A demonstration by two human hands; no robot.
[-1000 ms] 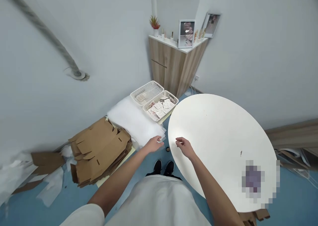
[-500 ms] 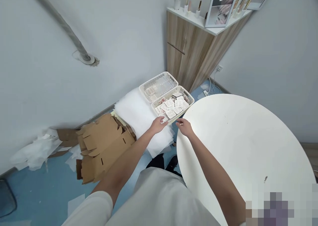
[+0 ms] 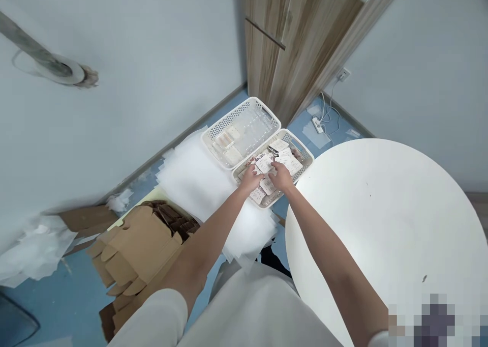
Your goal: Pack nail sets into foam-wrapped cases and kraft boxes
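My left hand (image 3: 251, 178) reaches into the near white basket (image 3: 309, 155), over the left part of the white printed cards (image 3: 266, 163) that fill it. Beside it my right hand (image 3: 281, 176) is over the middle of the same cards. Both hands have their fingers apart and touch or nearly touch the cards; nothing is clearly lifted. A second white basket (image 3: 254, 123) stands against the first on its far left side, with a few small clear packs (image 3: 229, 136) inside.
White foam sheets (image 3: 194, 176) lie under and left of the baskets. Flattened brown cardboard boxes (image 3: 141, 242) are at lower left. A round white table (image 3: 381, 225) stands at right. Behind are a wooden cabinet (image 3: 282, 57) and a power strip (image 3: 317, 125) with cables.
Both hands have moved forward from the basket's near edge to over the cards inside. The view has tilted down, so the cabinet top has mostly left the picture.
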